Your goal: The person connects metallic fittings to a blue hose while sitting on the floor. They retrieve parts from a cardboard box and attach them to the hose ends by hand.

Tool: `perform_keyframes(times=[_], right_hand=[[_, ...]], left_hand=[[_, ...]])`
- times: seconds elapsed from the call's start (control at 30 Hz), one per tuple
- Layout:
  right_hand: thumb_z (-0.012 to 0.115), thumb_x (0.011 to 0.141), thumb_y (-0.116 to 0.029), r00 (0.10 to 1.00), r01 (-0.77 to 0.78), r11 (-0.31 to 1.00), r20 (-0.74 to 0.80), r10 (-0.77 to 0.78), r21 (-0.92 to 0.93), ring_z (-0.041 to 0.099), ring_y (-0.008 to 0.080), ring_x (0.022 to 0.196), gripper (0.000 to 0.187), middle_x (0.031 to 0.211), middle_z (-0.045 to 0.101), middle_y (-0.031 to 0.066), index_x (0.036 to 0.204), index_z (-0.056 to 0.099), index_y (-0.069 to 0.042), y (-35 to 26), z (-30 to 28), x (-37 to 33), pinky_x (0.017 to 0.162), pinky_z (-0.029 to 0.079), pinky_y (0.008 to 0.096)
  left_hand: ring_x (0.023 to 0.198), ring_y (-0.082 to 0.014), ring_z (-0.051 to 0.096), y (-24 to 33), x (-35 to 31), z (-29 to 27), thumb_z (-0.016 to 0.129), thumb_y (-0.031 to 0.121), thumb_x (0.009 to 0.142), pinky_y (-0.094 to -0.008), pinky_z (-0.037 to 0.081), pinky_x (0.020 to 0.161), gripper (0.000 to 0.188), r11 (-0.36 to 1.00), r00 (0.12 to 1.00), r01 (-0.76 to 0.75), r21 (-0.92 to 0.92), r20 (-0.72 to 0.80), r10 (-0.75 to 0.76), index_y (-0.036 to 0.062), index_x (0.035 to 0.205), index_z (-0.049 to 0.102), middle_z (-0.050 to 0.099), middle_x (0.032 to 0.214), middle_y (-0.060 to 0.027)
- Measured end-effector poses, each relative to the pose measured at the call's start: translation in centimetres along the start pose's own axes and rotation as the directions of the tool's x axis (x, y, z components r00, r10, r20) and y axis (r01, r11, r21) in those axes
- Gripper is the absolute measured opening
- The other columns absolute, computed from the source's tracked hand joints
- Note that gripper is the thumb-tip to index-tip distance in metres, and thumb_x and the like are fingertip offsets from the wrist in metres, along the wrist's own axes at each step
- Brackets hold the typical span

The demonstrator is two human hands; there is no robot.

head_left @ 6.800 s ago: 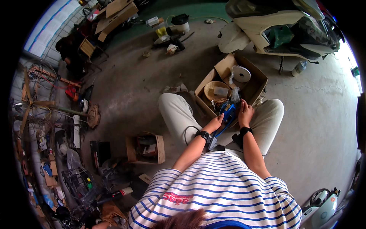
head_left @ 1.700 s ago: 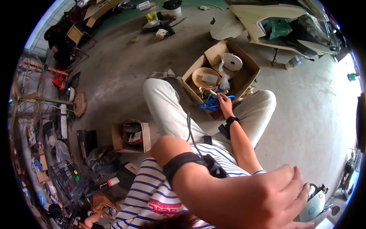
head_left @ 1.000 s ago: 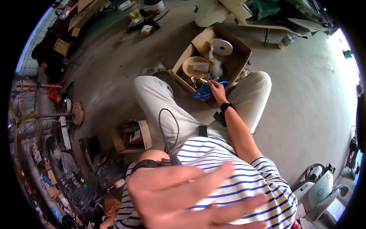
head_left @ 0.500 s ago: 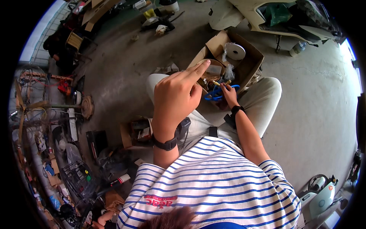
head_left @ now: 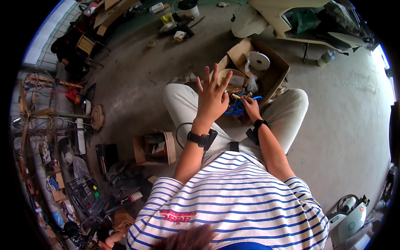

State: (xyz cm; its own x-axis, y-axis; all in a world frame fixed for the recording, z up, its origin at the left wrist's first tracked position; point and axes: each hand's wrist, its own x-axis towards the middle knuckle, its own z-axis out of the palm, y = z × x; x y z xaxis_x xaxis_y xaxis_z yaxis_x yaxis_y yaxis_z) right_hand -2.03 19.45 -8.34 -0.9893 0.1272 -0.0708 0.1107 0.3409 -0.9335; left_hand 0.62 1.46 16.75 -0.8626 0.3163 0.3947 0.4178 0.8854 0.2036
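My left hand (head_left: 213, 98) is raised above my left knee, its fingers spread and nothing in the grasp. Between my knees, my right hand (head_left: 251, 108) is closed around a coiled blue hose (head_left: 234, 110). A brass fitting (head_left: 236, 96) sticks out by the right fingertips, close to my left thumb. Just beyond both hands stands an open cardboard box (head_left: 278, 77). Inside it lie a white spool (head_left: 259, 61), crumpled clear plastic (head_left: 252, 84) and some copper-coloured wire (head_left: 236, 90), partly hidden by my left hand.
A smaller cardboard box (head_left: 170, 146) with dark items stands left of my thigh. Shelves and heaped parts (head_left: 52, 166) fill the left side. Beyond the large box is a cream scooter body (head_left: 273, 16) with a bottle (head_left: 326, 57) beside it. A person's arm (head_left: 112, 239) shows at lower left.
My left hand has dropped away from the camera toward the hose, and its folded fingers have spread apart. My right hand stays on the hose with little movement.
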Motion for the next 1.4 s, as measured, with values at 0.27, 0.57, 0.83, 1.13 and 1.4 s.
perform_keyframes(times=[0.27, 0.57, 0.83, 1.13, 1.4], right_hand=[[0.061, 0.081, -0.032, 0.994, -0.052, 0.998, 0.090, 0.055, -0.041, 0.049, 0.0141, 0.077, 0.034, 0.084, 0.053, 0.0064, 0.091, 0.063, 0.000, -2.2, -1.1, -0.3, 0.068, 0.039, 0.0256], [0.060, 0.080, -0.031, 0.962, 0.076, 0.992, 0.253, -0.100, 0.104, 0.051, 0.0254, 0.089, 0.028, 0.091, 0.051, 0.0123, 0.094, 0.065, -0.008, -2.6, -1.1, -1.1, 0.078, 0.040, 0.0326], [0.062, 0.079, -0.031, 0.951, -0.033, 0.992, 0.310, -0.005, 0.119, 0.050, 0.0244, 0.089, 0.029, 0.098, 0.046, 0.0110, 0.093, 0.063, -0.006, -3.0, -1.0, -1.3, 0.078, 0.041, 0.0331], [0.062, 0.079, -0.031, 0.945, 0.037, 0.995, 0.320, -0.066, 0.095, 0.050, 0.0267, 0.091, 0.029, 0.098, 0.047, 0.0124, 0.093, 0.063, -0.006, -2.7, -0.9, -1.2, 0.080, 0.040, 0.0341], [0.061, 0.080, -0.028, 0.926, 0.048, 0.999, 0.375, -0.050, 0.015, 0.046, 0.0242, 0.097, 0.026, 0.099, 0.049, 0.0109, 0.095, 0.063, -0.007, -3.0, -1.0, -1.3, 0.084, 0.038, 0.0333]], left_hand=[[0.126, -0.0363, 0.029, -4.1, -5.4, 13.2, 0.057, 0.006, 0.074, -0.0416, 0.029, 0.100, 0.065, 0.819, 0.990, 0.144, -0.555, 0.084, -0.118, 0.0108, 0.134, 0.031, 0.028, 0.138, -0.0198], [0.093, -0.0132, 0.057, -6.7, -7.3, 19.3, 0.058, 0.010, 0.081, -0.0233, 0.046, 0.072, 0.039, 0.097, 0.695, 0.697, -0.710, 0.637, -0.332, -0.0018, 0.117, 0.049, 0.058, 0.106, -0.0125], [0.063, -0.0108, 0.061, -6.9, -8.0, 19.8, 0.057, 0.004, 0.077, -0.0226, 0.048, 0.057, 0.017, 0.188, 0.684, 0.711, -0.678, 0.603, -0.410, 0.0006, 0.092, 0.063, 0.065, 0.074, -0.0073], [0.072, -0.0145, 0.061, -6.2, -8.0, 19.1, 0.065, 0.010, 0.072, -0.0259, 0.047, 0.064, 0.020, 0.410, 0.784, 0.621, -0.668, 0.545, -0.299, 0.0013, 0.090, 0.063, 0.065, 0.077, -0.0076], [0.072, -0.0178, 0.062, -6.3, -8.0, 19.1, 0.066, 0.011, 0.071, -0.0282, 0.047, 0.065, 0.019, 0.474, 0.773, 0.631, -0.614, 0.546, -0.323, 0.0021, 0.088, 0.063, 0.064, 0.078, -0.0096]])
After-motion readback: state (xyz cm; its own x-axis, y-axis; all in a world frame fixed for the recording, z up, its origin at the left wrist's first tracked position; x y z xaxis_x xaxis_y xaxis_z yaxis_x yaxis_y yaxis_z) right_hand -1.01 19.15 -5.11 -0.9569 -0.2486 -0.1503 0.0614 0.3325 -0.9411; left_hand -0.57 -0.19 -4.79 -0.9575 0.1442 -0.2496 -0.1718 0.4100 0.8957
